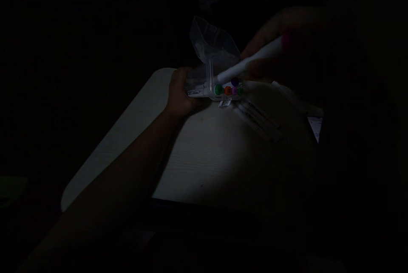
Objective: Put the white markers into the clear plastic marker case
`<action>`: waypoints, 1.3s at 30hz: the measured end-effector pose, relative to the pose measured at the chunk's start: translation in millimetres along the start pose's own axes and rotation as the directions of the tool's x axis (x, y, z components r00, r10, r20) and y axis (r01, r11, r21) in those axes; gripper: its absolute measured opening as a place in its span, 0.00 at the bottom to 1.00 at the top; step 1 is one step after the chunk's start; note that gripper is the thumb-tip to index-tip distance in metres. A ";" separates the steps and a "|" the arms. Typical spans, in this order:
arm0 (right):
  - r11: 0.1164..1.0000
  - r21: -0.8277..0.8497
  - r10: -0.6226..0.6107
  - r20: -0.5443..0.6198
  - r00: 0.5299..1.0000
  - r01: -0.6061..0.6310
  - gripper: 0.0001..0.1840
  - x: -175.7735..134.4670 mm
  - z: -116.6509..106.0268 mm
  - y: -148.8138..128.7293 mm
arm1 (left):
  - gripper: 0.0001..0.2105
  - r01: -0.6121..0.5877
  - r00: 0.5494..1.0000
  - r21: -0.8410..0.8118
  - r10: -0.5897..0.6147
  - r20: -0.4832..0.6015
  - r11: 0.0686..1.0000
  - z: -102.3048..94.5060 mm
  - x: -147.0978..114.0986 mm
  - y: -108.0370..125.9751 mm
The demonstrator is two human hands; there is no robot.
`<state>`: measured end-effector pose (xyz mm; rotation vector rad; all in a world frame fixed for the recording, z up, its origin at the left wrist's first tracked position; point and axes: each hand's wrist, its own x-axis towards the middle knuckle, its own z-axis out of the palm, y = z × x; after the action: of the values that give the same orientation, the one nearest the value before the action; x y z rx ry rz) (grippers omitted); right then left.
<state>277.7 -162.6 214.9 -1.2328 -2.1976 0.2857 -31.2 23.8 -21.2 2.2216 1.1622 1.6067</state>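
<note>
The scene is very dark. My left hand (179,94) grips a clear plastic marker pouch (210,58) on a white table (204,158). The pouch's flap stands open, and coloured marker caps (228,90) in green, orange and purple show at its mouth. My right hand (280,39) holds a white marker (248,63) with a pink end, its other end at the pouch's opening, just above the caps.
Several white markers (258,118) lie loose on the table right of the pouch. A white paper edge (315,126) shows at the far right. The table's rounded left edge (105,150) runs diagonally. Everything around the table is black.
</note>
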 end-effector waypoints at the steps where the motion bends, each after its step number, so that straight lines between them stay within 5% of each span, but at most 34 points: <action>1: 1.000 0.012 -0.024 0.003 1.000 0.024 0.15 0.3 1.4 2.9 | 0.51 0.002 1.000 -0.002 -0.002 -0.002 1.000 0.1 -0.2 0.9; 7: 0.994 0.107 -0.029 0.097 0.995 0.018 0.14 8.3 14.9 12.5 | 0.49 0.004 1.000 -0.023 -0.004 -0.005 1.000 0.3 -0.5 -1.1; 14: 0.966 0.208 0.095 0.263 0.960 -0.152 0.16 5.4 22.3 -2.3 | 0.54 0.000 1.000 -0.016 0.000 -0.007 1.000 -0.8 1.6 5.4; 17: 0.979 0.184 0.021 0.340 0.940 -0.088 0.15 9.0 27.6 6.2 | 0.55 -0.005 1.000 -0.034 0.005 0.004 0.999 0.2 3.5 6.1; 23: 0.991 0.133 -0.033 0.440 0.897 -0.029 0.35 13.1 36.6 32.5 | 0.58 -0.016 1.000 -0.051 0.016 -0.015 0.999 -1.2 6.9 14.9; 27: 0.987 0.161 -0.080 0.467 0.881 0.005 0.36 14.8 39.6 27.5 | 0.48 0.034 0.998 -0.082 -0.037 -0.046 0.996 -2.3 8.7 32.8; 32: 1.000 0.015 0.012 0.477 0.879 -0.022 0.30 16.2 46.3 -2.3 | 0.49 0.011 1.000 -0.096 -0.012 -0.011 0.995 -0.9 9.7 23.5; 36: 0.956 -0.273 0.212 0.405 0.889 -0.103 0.36 15.1 59.2 -22.9 | 0.54 -0.032 0.999 -0.039 0.033 0.010 0.999 -0.9 7.0 8.9; 39: 0.945 -0.315 0.208 0.366 0.907 -0.089 0.41 12.7 63.6 -24.5 | 0.50 -0.035 0.999 -0.002 0.035 -0.014 0.999 -0.9 2.8 9.1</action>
<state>217.8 -159.1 180.3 -1.6307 -2.5627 0.3002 -27.2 19.2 -13.9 2.2455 1.1308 1.6381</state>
